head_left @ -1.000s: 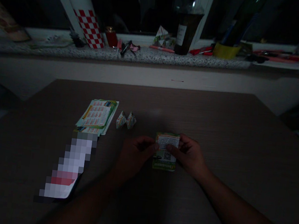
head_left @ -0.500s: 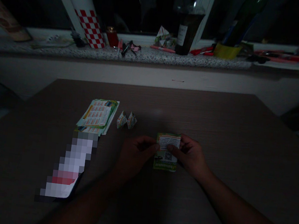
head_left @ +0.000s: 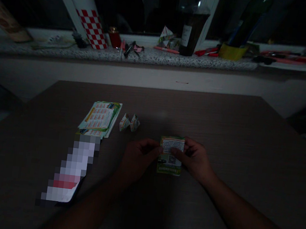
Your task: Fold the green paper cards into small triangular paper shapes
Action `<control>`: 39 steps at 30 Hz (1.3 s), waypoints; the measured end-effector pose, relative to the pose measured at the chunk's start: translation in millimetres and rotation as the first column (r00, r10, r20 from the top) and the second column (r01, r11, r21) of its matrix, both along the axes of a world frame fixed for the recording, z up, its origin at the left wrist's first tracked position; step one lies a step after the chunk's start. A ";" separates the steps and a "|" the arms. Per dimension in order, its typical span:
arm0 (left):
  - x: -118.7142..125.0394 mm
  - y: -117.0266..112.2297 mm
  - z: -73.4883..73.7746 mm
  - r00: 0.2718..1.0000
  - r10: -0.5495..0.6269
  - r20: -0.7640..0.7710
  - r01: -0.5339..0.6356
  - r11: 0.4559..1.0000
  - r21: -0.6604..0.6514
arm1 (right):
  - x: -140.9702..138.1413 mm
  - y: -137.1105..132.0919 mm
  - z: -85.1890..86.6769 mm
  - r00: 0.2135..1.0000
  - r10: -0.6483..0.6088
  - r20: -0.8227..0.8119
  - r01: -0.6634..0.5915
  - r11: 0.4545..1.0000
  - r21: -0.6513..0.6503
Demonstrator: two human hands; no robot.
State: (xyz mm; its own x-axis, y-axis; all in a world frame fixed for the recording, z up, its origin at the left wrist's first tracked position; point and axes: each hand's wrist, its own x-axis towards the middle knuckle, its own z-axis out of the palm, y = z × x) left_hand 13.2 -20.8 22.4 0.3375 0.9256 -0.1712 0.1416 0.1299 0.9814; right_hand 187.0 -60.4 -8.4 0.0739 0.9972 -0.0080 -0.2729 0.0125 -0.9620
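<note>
A small green-and-white printed sheet of paper (head_left: 170, 165), bearing a QR code, is held upright-facing between my two hands. My left hand (head_left: 141, 155) pinches its left edge between thumb and fingers. On the other side, my right hand (head_left: 194, 158) grips the right edge, thumb over the front and fingers behind. Left of the hands stand two folded paper shapes (head_left: 129, 122), side by side. Farther left lies a stack of printed sheets (head_left: 99, 117) in the same colours.
A phone (head_left: 69, 182) with a blurred-out screen lies on the dark wooden table (head_left: 225, 119). Along the granite sill (head_left: 154, 58) stand a red-and-white checked bottle (head_left: 90, 21), a dark cup (head_left: 192, 34), a yellow tape roll (head_left: 232, 52) and scissors-like red-handled items.
</note>
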 end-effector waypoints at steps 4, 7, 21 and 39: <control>0.3 0.7 -0.8 1.000 -0.002 0.008 0.002 1.000 0.009 | -0.2 0.1 0.6 1.000 0.002 -0.012 -0.002 1.000 0.000; 0.5 1.1 -0.9 1.000 -0.002 0.003 0.002 1.000 0.022 | -0.7 -0.1 0.7 1.000 -0.010 -0.011 0.010 1.000 -0.011; 1.6 0.2 2.4 1.000 0.017 -0.010 -0.017 1.000 -0.001 | -0.7 0.0 1.9 1.000 -0.010 -0.017 0.009 1.000 -0.027; -0.1 1.0 -1.5 1.000 0.003 0.006 -0.003 1.000 -0.006 | -0.7 0.2 0.7 0.999 0.004 -0.039 -0.004 1.000 -0.003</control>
